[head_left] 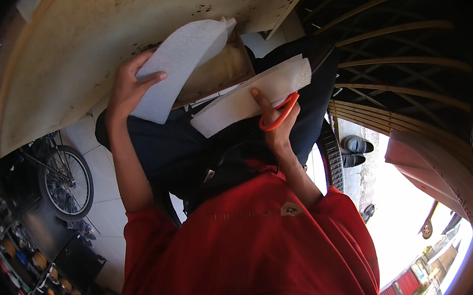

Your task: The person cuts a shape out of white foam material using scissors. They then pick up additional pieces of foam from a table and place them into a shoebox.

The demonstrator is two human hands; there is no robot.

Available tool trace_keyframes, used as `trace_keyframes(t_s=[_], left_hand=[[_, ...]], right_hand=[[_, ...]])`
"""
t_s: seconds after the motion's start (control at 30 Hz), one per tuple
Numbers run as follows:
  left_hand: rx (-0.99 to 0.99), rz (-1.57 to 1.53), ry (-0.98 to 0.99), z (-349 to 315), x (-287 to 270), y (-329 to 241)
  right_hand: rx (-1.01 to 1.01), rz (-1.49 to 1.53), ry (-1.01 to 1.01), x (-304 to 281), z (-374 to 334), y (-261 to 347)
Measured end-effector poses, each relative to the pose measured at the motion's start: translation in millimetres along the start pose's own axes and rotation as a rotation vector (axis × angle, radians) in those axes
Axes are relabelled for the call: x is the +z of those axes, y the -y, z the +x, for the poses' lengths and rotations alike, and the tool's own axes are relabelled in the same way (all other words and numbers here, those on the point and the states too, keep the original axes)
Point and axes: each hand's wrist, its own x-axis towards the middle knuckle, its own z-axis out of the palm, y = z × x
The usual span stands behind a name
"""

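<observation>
My left hand (129, 86) pinches the edge of a white foam sheet (178, 61), thumb on its face and fingers behind. That sheet is long, with a rounded top, and a second layer shows at its right side. In my right hand (278, 120) are orange-handled scissors (268, 126), whose blades are hidden. The thumb of this hand also presses on a second white foam piece (228, 108), a layered strip slanting across my lap. Behind both foam pieces stands an open brown box (196, 84), partly covered by them; what lies inside is unclear.
A pale, stained tabletop (87, 54) spans the far side. A bicycle wheel (66, 183) and crowded shelves are at the left. A folding metal gate (400, 62) stands at the right, with dark shoes (357, 144) on the ground beyond it.
</observation>
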Motion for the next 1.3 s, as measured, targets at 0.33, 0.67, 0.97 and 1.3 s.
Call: trace_keyframes(t_s=[0.33,0.67,0.97,1.3], left_hand=[[0.002,-0.358,-0.361,-79,-87,14],[0.142,-0.611,-0.176,-86,-61,-3],[0.247,0.225,0.279,-93,-70,-109],[0.463,-0.001,-0.035,-67,-13,-169]], right_hand=[[-0.163,0.064,-0.039,-52,25,49],[-0.310,0.135,-0.044,-41,31,110],[-0.429,0.086,0.198,-34,31,237],[-0.545,0.152,0.688,31,5,271]])
